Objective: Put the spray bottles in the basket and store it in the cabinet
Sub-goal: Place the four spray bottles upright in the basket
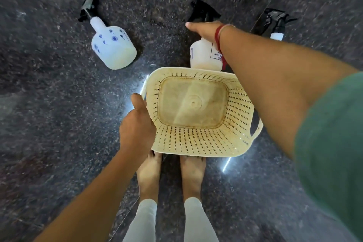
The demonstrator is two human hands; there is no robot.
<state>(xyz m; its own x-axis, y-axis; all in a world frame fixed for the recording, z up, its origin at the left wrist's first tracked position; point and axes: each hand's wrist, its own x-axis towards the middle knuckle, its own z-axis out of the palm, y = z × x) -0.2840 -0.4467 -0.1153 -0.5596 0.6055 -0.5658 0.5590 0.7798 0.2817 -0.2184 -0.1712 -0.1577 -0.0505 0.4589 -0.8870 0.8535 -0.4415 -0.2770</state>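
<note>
A cream perforated basket [198,143] hangs above the floor with nothing in it, its left rim gripped by my left hand [137,127]. Just beyond it stands a white spray bottle with a black trigger head [202,55]; my right hand [204,29] is closed around its neck. A second white bottle with blue flower prints [113,45] stands further left on the floor. A third bottle [277,25] stands at the far right, mostly hidden behind my right forearm.
The floor is dark speckled polished stone [59,114] with bright light reflections near the basket. My bare feet [170,175] stand directly below the basket. No cabinet shows in this view.
</note>
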